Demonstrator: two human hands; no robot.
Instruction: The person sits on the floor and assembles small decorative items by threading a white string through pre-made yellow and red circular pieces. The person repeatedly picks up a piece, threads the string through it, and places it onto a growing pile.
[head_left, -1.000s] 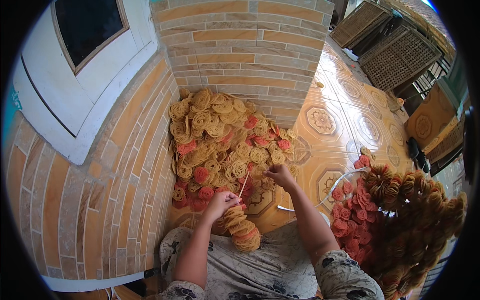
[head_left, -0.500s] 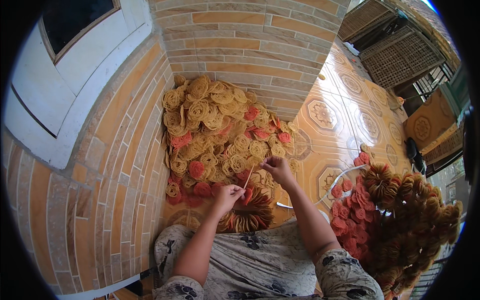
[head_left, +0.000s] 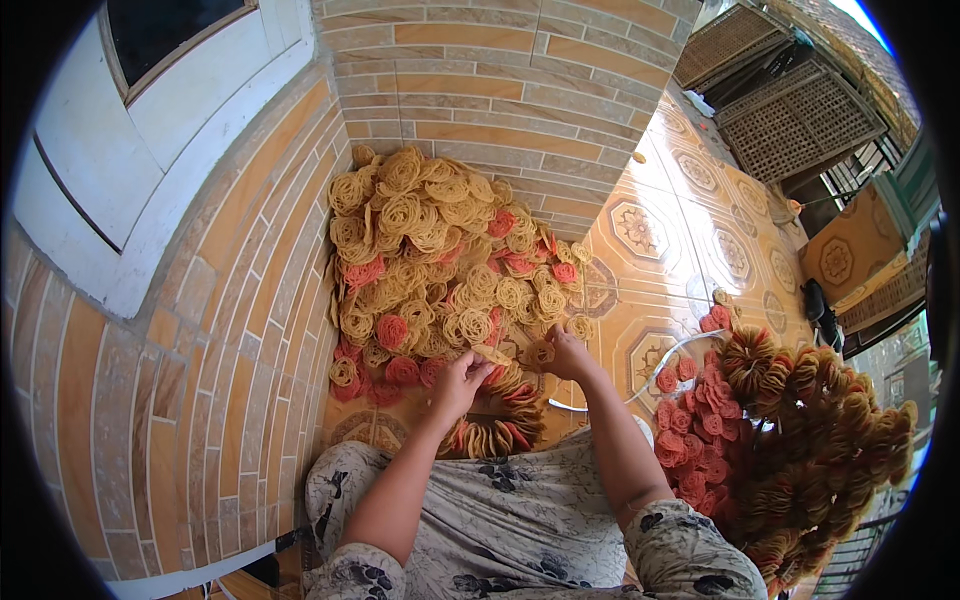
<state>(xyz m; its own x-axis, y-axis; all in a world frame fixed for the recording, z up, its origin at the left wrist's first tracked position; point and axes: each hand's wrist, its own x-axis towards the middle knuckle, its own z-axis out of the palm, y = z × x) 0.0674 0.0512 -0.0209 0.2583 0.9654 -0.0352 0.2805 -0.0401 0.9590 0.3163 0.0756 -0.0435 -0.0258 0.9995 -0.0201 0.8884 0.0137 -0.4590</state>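
My left hand [head_left: 459, 388] is closed in a pinch around the pale strip, where a yellow swirled disc [head_left: 491, 355] sits at its fingertips. Below that hand, a curved row of threaded yellow and red discs [head_left: 500, 425] lies on the floor against my lap. My right hand [head_left: 568, 357] has its fingers closed at another yellow swirled disc [head_left: 540, 354], by the near right side of the pile; its exact grip is partly hidden. In front of both hands rises a large pile of yellow swirled discs [head_left: 425, 225], with red ones mixed in.
To my right lie a heap of loose red discs [head_left: 700, 430] and thick bundles of threaded brown-yellow discs [head_left: 820, 460]. A white strip [head_left: 685, 342] curves across the tiled floor [head_left: 640, 230]. Brick-patterned walls [head_left: 480, 80] enclose the pile. Woven racks [head_left: 795, 120] stand far right.
My right hand has moved down and slightly right, from the strip's tip to a disc by the pile. A yellow disc now sits at my left fingertips, which have risen a little.
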